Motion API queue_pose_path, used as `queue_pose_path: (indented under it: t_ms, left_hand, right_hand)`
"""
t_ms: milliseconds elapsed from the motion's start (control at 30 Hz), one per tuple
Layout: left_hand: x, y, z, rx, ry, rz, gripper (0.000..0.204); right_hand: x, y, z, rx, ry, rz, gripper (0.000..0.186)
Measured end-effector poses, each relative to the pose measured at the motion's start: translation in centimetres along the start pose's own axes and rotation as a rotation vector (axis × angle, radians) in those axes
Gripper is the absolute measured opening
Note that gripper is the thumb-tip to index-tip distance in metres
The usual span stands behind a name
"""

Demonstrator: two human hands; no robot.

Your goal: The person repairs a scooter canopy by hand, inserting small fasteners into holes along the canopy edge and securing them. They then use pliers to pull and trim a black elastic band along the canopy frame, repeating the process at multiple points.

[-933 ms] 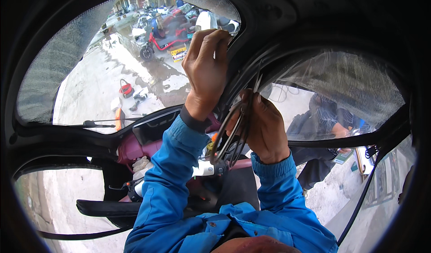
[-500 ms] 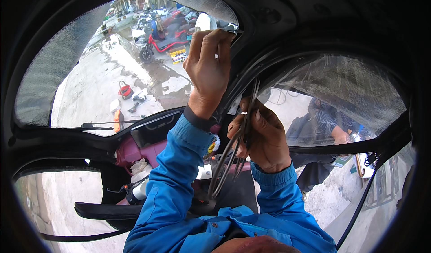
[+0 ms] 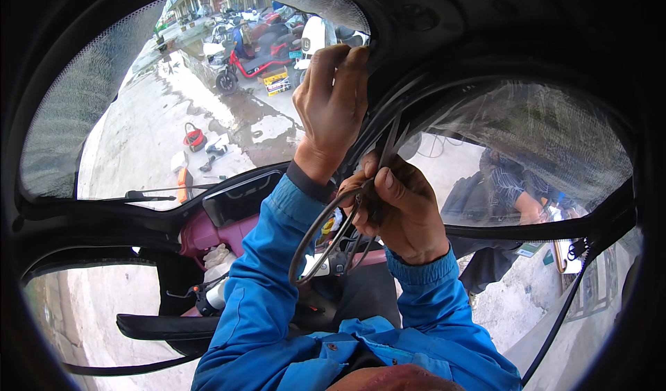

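I am inside a black scooter canopy. My left hand (image 3: 330, 103) is raised at the right rim of the front clear window (image 3: 159, 113), fingers bent and pinched against the black frame (image 3: 395, 51); whatever the fingertips hold is hidden. Just below it, my right hand (image 3: 394, 204) grips a looped bundle of dark, thin cable (image 3: 309, 245), whose strands hang over the handlebar and run up along the frame. The pink dashboard (image 3: 198, 235) with a dark display (image 3: 241, 197) lies behind my left forearm.
Through the windows are parked scooters (image 3: 257, 54), a red basket-like container (image 3: 195, 138) and small items on pale ground, and another person (image 3: 506, 186) working at the right. A black padded bar (image 3: 163, 324) is at lower left; a black cord hangs at right.
My left hand has shifted slightly right along the window rim. My right hand has dropped a little, and the cable loop now swings lower and further left.
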State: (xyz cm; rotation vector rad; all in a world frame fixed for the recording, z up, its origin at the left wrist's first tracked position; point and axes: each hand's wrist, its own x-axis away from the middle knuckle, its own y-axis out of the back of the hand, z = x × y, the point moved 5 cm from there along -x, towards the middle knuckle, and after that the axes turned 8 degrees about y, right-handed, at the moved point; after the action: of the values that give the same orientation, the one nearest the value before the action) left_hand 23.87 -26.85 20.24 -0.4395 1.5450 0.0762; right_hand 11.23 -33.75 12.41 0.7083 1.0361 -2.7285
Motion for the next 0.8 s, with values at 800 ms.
queue_pose_path:
  t_ms: [800]
  left_hand:
    - [-2.0, 0.9, 1.2, -0.181, -0.282, -0.028, 0.036]
  right_hand:
    - [-1.2, 0.9, -0.5, 0.000, -0.025, 0.042, 0.033]
